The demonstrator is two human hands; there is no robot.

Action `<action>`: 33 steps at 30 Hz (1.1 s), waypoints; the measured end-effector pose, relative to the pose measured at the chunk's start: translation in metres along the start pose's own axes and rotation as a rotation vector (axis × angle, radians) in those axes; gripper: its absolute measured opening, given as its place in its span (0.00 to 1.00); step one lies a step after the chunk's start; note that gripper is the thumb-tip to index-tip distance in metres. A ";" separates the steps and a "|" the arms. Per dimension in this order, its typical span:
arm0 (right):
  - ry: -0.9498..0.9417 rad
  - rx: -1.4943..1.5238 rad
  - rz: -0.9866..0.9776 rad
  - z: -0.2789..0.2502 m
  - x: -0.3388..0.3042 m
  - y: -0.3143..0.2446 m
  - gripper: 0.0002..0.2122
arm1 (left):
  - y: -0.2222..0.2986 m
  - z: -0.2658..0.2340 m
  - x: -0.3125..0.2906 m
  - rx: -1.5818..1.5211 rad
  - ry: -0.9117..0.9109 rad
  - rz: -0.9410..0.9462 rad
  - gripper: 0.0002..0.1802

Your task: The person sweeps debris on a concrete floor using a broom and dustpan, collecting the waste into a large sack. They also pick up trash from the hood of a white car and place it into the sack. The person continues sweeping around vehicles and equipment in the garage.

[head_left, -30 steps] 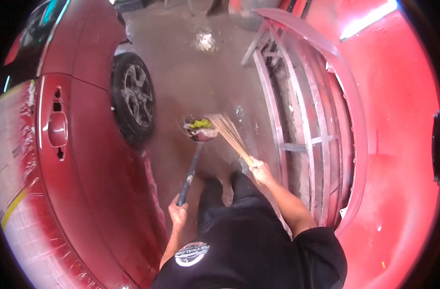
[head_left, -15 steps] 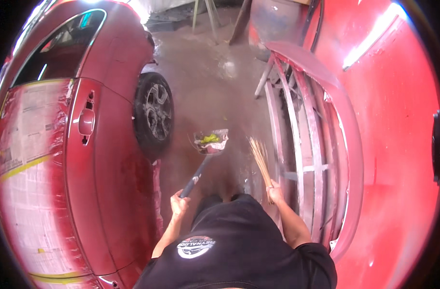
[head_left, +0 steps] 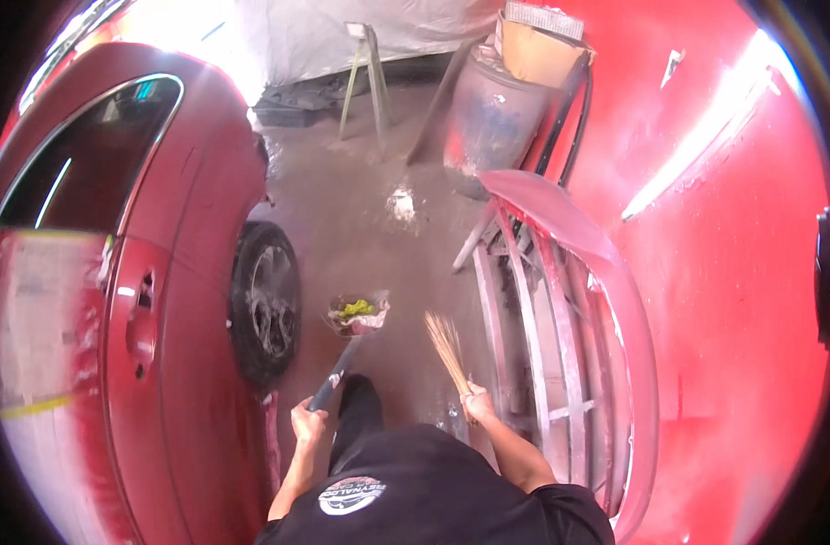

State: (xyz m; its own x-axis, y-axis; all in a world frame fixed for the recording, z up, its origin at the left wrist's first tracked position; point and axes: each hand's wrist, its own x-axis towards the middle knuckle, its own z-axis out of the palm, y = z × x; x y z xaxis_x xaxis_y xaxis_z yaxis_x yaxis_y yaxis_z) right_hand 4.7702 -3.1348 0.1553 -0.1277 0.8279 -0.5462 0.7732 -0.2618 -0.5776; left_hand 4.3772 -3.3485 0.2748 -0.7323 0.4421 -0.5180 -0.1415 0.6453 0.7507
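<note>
My left hand (head_left: 308, 421) is wrapped round the dark handle of a long-handled dustpan (head_left: 331, 385), which reaches forward and away from me. In its pan lies crumpled litter (head_left: 356, 311), bright yellow-green and whitish. My right hand (head_left: 476, 403) grips a stick broom (head_left: 449, 352) of thin tan bristles by its bound end, the loose tips fanning out ahead. The bristles are apart from the pan, to its right, above the grey-brown floor (head_left: 379, 263).
A red car (head_left: 192, 363) with a dusty wheel (head_left: 268, 304) stands along my left. At right a red bumper (head_left: 637, 363) rests on a metal rack (head_left: 551, 363), before a red wall (head_left: 715, 300). Farther off are a drum (head_left: 494, 113) with a cardboard box (head_left: 528, 56) and a trestle (head_left: 370, 82).
My view has tilted up and moved forward, bringing the drum, box and trestle more fully in. A leg now shows stepping ahead. Both hands keep their hold on the dustpan and broom.
</note>
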 end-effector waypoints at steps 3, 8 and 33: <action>-0.035 0.051 -0.002 -0.002 0.021 -0.090 0.26 | 0.011 -0.002 0.084 0.070 0.036 0.076 0.26; 0.049 0.012 0.056 0.019 0.087 -0.160 0.26 | 0.082 -0.015 0.185 0.246 -0.071 0.047 0.25; 0.733 -0.023 -0.671 -0.334 0.598 -0.646 0.26 | 0.346 0.192 0.554 0.029 0.059 0.132 0.21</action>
State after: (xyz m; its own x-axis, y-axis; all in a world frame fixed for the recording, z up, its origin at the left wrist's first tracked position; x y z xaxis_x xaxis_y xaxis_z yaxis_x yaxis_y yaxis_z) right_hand 4.4023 -2.3051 0.4046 -0.1340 0.9049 0.4039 0.6939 0.3766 -0.6137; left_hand 4.0507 -2.7608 0.1691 -0.7810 0.4875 -0.3905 -0.0232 0.6021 0.7981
